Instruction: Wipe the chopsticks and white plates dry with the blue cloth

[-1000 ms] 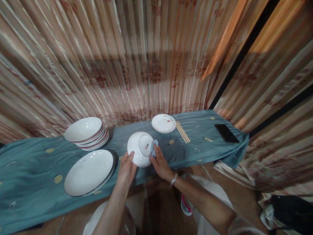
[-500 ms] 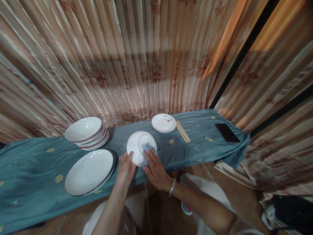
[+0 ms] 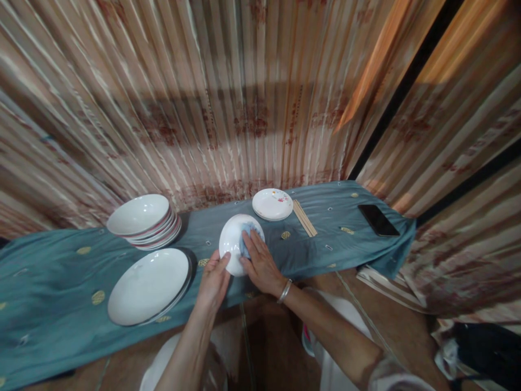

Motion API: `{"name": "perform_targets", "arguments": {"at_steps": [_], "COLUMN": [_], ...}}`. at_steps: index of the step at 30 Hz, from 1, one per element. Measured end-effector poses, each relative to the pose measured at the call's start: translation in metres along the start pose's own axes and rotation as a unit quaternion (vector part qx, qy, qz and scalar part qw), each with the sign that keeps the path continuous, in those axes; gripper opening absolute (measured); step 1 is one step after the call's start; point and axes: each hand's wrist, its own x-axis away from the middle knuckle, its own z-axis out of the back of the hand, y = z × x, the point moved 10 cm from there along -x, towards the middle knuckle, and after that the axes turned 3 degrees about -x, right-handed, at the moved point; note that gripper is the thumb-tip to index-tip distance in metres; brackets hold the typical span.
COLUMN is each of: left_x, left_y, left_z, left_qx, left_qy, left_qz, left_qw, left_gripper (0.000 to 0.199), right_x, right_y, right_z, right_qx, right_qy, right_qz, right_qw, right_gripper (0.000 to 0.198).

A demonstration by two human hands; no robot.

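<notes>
My left hand (image 3: 215, 277) grips the near left rim of a small white plate (image 3: 232, 241), thumb on the face turned to me. The plate is held tilted over the front part of the cloth-covered table. With its fingers laid flat, my right hand (image 3: 262, 263) presses a light blue cloth (image 3: 249, 232) against the right side of the plate. A bracelet circles the right wrist. Part of the cloth is hidden under the fingers.
A stack of bowls (image 3: 140, 214) and large oval plates (image 3: 148, 285) stand on the left of the teal tablecloth (image 3: 61, 304). Farther back are small flowered plates (image 3: 272, 203), several chopsticks (image 3: 304, 218) and a black phone (image 3: 378, 220). A curtain (image 3: 228, 108) hangs behind.
The plate has shifted slightly right and turned in my hands; its foot ring, plain before, no longer shows clearly. My right hand and the blue cloth have moved up across it.
</notes>
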Motion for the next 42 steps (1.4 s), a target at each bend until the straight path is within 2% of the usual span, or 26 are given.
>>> {"name": "perform_targets", "arguments": {"at_steps": [8,19,24,31,39,42], "left_x": [0.000,-0.006,-0.008,-0.009,-0.008,-0.007], "left_y": [0.000,-0.003,-0.003,-0.002,-0.005,-0.006], "left_z": [0.000,0.013,0.016,0.013,0.004,0.004], "left_qx": [0.004,0.014,0.018,0.017,0.014,0.030], "left_qy": [0.004,0.038,0.045,0.048,0.028,0.039], "left_qz": [-0.003,-0.008,-0.011,-0.019,-0.020,-0.030], "left_qw": [1.000,0.999,0.999,0.999,0.999,0.998], "left_gripper": [0.046,0.042,0.046,0.047,0.034,0.026], "right_x": [-0.004,0.021,0.034,0.039,0.022,0.011], "right_y": [0.025,0.036,0.024,-0.009,-0.032,-0.037], "right_z": [0.002,-0.006,-0.009,-0.007,-0.004,0.003], "right_qx": [0.013,0.010,0.004,-0.012,0.045,0.078], "right_qy": [-0.001,-0.021,-0.035,-0.064,-0.086,-0.076], "right_qz": [-0.042,-0.061,-0.048,0.019,0.074,0.082], "right_qw": [0.999,0.998,0.998,0.998,0.993,0.991], "right_gripper": [0.059,0.056,0.056,0.058,0.056,0.055]}}
